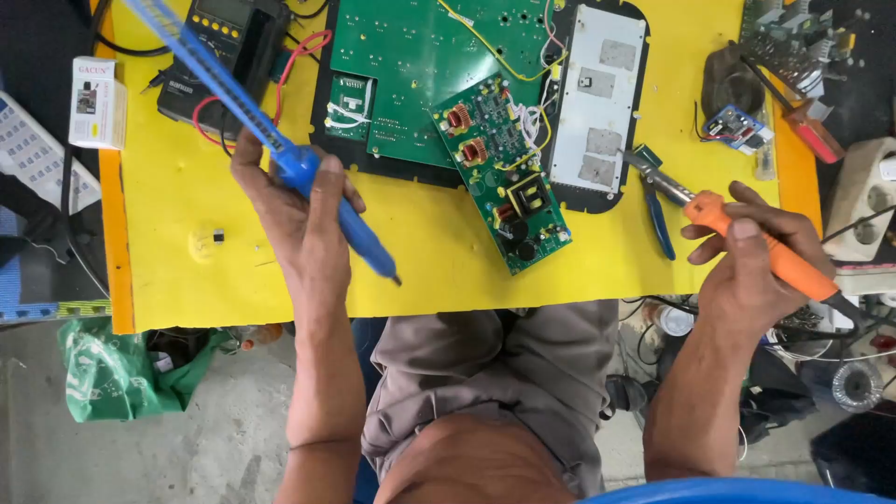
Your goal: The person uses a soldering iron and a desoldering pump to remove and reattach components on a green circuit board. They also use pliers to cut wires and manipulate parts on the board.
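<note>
The left hand (299, 219) is closed around a blue pump tool (280, 154), fingers wrapped over its thick lower grip and the thumb pressed along the side; the pointed tip sticks out below the fingers toward the person, and the long ribbed upper shaft runs up and away past the knuckles to the far left corner of the view. The right hand (751, 257) holds an orange-handled soldering iron (747, 238), with the thumb on top and the fingers curled under the handle; its metal tip points away from the fingers to the left, hovering over the yellow table (187, 187), and its dark cord leaves behind the palm. Just beyond the iron's tip lies a pair of blue-handled pliers (658, 215). Between the two hands, nearer the left fingers' side than the right, a small green circuit board (504, 173) lies tilted, carrying copper coils and a yellow-ringed transformer; neither hand touches it. Behind it sits a larger green board (420, 56) on a black frame, with a pale metal plate (597, 98) beside it. Beyond the left knuckles rests a dark meter (229, 47) with red and black leads, and farther left a small white box (96, 103). A tiny black part (217, 236) lies on the table left of the left wrist.
</note>
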